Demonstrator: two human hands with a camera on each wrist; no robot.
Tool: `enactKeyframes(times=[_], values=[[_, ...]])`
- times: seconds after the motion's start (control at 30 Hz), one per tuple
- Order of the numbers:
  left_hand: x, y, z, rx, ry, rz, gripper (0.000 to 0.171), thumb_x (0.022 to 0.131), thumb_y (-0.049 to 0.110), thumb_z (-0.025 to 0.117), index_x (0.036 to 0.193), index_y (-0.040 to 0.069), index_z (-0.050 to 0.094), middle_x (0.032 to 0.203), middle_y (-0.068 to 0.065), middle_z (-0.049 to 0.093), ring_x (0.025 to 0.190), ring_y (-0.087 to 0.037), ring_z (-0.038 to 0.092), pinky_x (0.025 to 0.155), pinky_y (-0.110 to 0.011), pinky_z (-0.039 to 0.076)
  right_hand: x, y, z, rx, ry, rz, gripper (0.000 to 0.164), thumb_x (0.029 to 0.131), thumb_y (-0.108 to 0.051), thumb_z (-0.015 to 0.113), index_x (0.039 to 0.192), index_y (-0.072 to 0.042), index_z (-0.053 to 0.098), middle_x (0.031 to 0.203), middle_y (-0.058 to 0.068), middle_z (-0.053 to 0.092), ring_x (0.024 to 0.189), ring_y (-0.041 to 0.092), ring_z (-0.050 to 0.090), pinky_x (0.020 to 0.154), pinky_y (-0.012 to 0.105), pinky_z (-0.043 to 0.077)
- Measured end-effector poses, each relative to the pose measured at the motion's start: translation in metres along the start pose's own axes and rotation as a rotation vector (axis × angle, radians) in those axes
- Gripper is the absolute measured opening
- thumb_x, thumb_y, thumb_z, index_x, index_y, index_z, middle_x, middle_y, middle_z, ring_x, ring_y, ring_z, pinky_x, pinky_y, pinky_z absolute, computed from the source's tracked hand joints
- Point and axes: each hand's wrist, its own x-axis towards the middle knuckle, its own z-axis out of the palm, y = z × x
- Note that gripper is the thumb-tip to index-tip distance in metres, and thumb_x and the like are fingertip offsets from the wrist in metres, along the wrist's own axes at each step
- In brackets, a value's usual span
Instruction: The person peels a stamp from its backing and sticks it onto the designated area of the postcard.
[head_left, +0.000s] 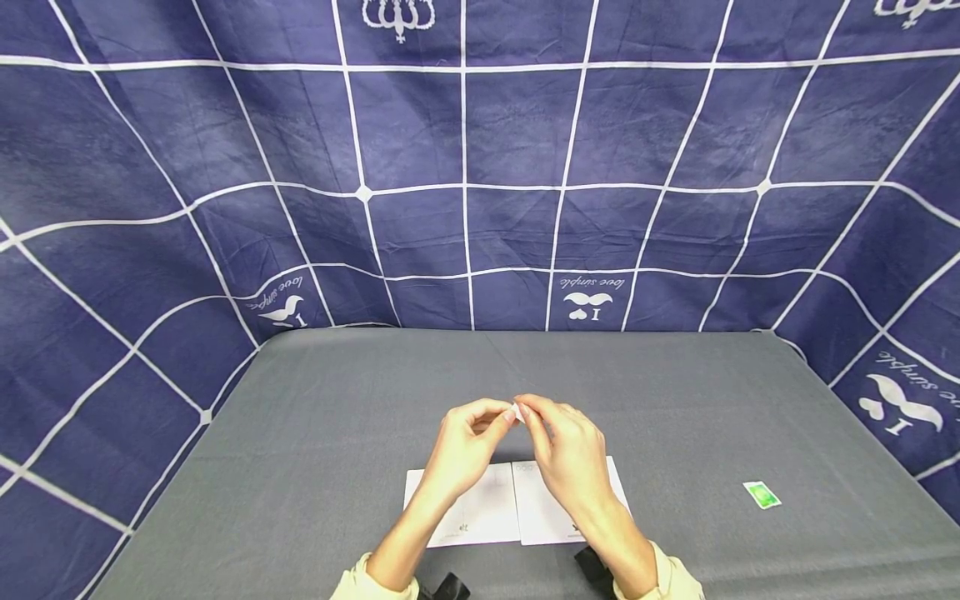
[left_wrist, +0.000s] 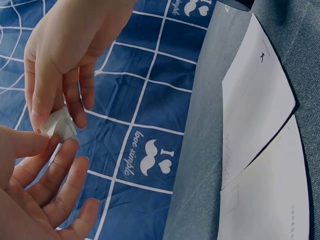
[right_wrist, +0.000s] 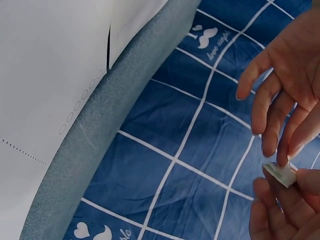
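Both hands meet above the table over two envelopes. A small whitish stamp (head_left: 517, 412) with a serrated edge is between their fingertips; the left wrist view shows the stamp (left_wrist: 60, 126) looking bent or folded. The left hand (head_left: 461, 446) pinches it between thumb and fingertips, other fingers loosely spread. From the opposite side the right hand (head_left: 573, 458) also pinches the stamp (right_wrist: 282, 174) with thumb and fingers. Below lie a left white envelope (head_left: 483, 512) and a right white envelope (head_left: 536, 508), edge to edge; the forearms partly cover them.
A green stamp (head_left: 762, 495) with a white border lies to the right on the grey tabletop (head_left: 337, 417). Behind and at both sides hangs a blue curtain (head_left: 510, 233) with white grid lines.
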Motion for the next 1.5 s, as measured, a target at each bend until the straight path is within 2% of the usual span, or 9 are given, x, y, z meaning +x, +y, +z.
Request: enactKeyframes(times=[0.27, 0.9, 1.5], values=[[0.0003, -0.001, -0.0001, -0.001, 0.004, 0.005, 0.015, 0.092, 0.013, 0.063, 0.098, 0.001, 0.071, 0.091, -0.008, 0.071, 0.086, -0.019, 0.068, 0.078, -0.036, 0.051, 0.0009, -0.0021, -0.0012, 0.03, -0.02, 0.064, 0.011, 0.082, -0.004, 0.073, 0.092, -0.007, 0.074, 0.084, 0.001, 0.072, 0.072, 0.016, 0.067, 0.055, 0.034, 0.05], [0.0004, -0.0016, -0.0011, -0.005, -0.001, -0.003, 0.016, 0.092, 0.013, 0.063, 0.099, 0.001, 0.071, 0.091, -0.014, 0.071, 0.086, -0.021, 0.068, 0.079, -0.038, 0.051, 0.0006, -0.0012, -0.0015, 0.04, -0.017, 0.071, 0.013, 0.082, -0.003, 0.073, 0.093, -0.009, 0.073, 0.085, 0.001, 0.072, 0.071, 0.017, 0.067, 0.055, 0.035, 0.05], [0.0008, -0.0007, -0.0015, -0.003, 0.004, -0.006, 0.013, 0.092, 0.013, 0.063, 0.096, 0.003, 0.072, 0.09, -0.01, 0.071, 0.085, -0.017, 0.067, 0.079, -0.038, 0.051, 0.0015, -0.0002, -0.0024, 0.05, -0.019, 0.065, 0.013, 0.082, -0.002, 0.072, 0.094, -0.008, 0.073, 0.087, 0.0, 0.072, 0.071, 0.017, 0.068, 0.055, 0.035, 0.049]])
